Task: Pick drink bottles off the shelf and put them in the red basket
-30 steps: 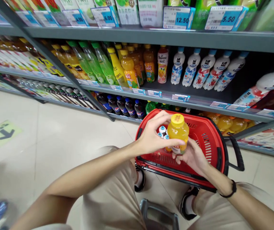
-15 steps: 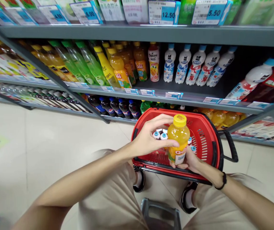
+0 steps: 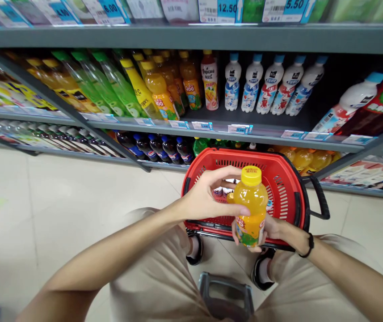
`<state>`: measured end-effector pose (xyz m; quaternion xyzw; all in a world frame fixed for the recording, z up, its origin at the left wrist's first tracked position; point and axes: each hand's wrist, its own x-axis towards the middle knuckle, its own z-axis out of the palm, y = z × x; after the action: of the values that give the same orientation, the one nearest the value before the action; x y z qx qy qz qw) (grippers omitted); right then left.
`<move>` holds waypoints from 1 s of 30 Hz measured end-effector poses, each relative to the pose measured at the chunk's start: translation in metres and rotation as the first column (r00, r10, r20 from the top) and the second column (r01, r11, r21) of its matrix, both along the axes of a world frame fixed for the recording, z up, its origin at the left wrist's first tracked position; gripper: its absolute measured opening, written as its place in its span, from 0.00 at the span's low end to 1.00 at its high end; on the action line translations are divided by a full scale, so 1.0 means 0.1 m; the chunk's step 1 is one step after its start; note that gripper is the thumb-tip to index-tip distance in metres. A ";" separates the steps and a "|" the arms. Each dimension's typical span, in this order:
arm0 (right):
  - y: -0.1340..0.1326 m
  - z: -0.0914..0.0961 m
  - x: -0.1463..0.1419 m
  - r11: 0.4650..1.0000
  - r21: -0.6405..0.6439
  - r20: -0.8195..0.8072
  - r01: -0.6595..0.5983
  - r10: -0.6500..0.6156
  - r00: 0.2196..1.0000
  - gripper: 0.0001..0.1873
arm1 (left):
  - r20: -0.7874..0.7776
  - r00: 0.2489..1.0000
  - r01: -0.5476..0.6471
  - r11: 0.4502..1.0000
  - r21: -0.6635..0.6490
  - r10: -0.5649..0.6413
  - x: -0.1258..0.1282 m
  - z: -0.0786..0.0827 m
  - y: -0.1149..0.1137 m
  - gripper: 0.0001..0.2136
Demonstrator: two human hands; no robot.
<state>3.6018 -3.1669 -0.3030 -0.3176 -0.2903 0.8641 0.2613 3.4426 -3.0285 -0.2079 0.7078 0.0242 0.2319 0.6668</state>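
Observation:
An orange juice bottle (image 3: pixel 250 201) with a yellow cap is held upright above the near side of a red shopping basket (image 3: pixel 282 174). From the left, my left hand (image 3: pixel 209 197) grips its upper body, thumb across the front and fingers curled toward the back. My right hand (image 3: pixel 271 227) is closed around the bottle's lower part from behind and below; some of its fingers are hidden by the bottle. Inside the basket, partly covered by my left hand, stand several white-topped bottles (image 3: pixel 226 191).
Beyond the basket is a store shelf (image 3: pixel 261 127) with white yogurt-drink bottles (image 3: pixel 233 82), juice bottles (image 3: pixel 159 91) and green bottles (image 3: pixel 117 85). Cola bottles (image 3: pixel 169 150) fill the level below. A black basket handle (image 3: pixel 319 199) sticks out right. A grey stool (image 3: pixel 226 290) is between my legs.
The bottle has been turned in my hands: its white label panel has swung away and the cartoon side faces me. It is slightly lower and nearer. My view has shifted a little.

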 end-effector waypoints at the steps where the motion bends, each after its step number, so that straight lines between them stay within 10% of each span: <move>1: 0.00 0.03 -0.01 1.000 -0.013 0.011 -0.020 0.020 1.000 0.32 | 0.000 1.000 0.030 0.999 -0.021 -0.030 0.01 0.01 -0.01 0.28; 7: 0.00 0.09 -0.08 0.979 0.007 0.139 0.204 -0.203 0.969 0.34 | -0.038 0.996 -0.085 0.996 -0.020 0.084 0.03 -0.03 -0.06 0.26; 11: 0.04 -0.03 -0.12 0.811 0.097 0.219 0.577 -0.583 0.782 0.33 | 0.012 0.957 -0.289 0.951 0.111 0.290 0.04 -0.08 -0.02 0.28; 17: 0.07 -0.19 -0.15 0.619 0.161 0.183 0.769 -0.784 0.593 0.35 | 0.068 0.962 -0.273 0.942 0.193 0.265 0.08 -0.16 0.02 0.29; 30: -0.02 -0.05 -0.09 0.841 0.119 0.121 0.527 -0.539 0.833 0.37 | 0.031 0.997 -0.075 0.991 0.107 0.073 0.00 -0.08 -0.03 0.29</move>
<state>3.5924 -3.1688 -0.3083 -0.4390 -0.2438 0.7181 0.4819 3.4426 -3.0313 -0.2160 0.7383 0.0288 0.2671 0.6187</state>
